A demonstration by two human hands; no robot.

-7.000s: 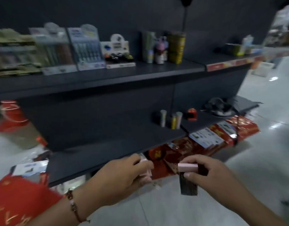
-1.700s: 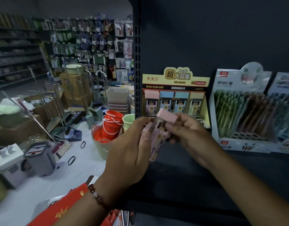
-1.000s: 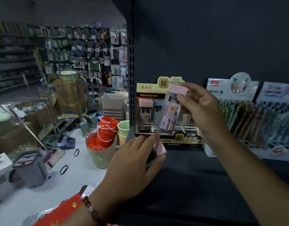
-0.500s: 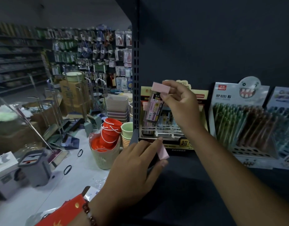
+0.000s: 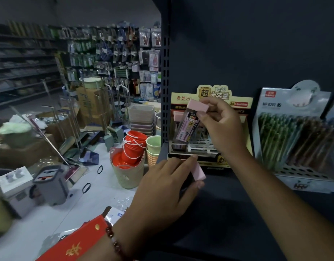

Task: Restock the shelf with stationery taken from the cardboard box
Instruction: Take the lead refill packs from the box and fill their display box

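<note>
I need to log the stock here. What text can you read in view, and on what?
"超 1=10 大容量": header of the yellow display box.
"希美乐": same box, top left.
"2B": its red strip.
"MP 8283": pen display card.
"700": the pink-capped lead case the right hand holds.
Other print is too small or blurred to read.

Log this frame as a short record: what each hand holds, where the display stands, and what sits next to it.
right hand: pinches a pink-capped lead case, tilted, over the display box
left hand: holds another pink-capped case, mostly hidden
display box: yellow, on the dark shelf, at its left end
neighbour: pen display to the right
placement: case not yet slotted in
</note>
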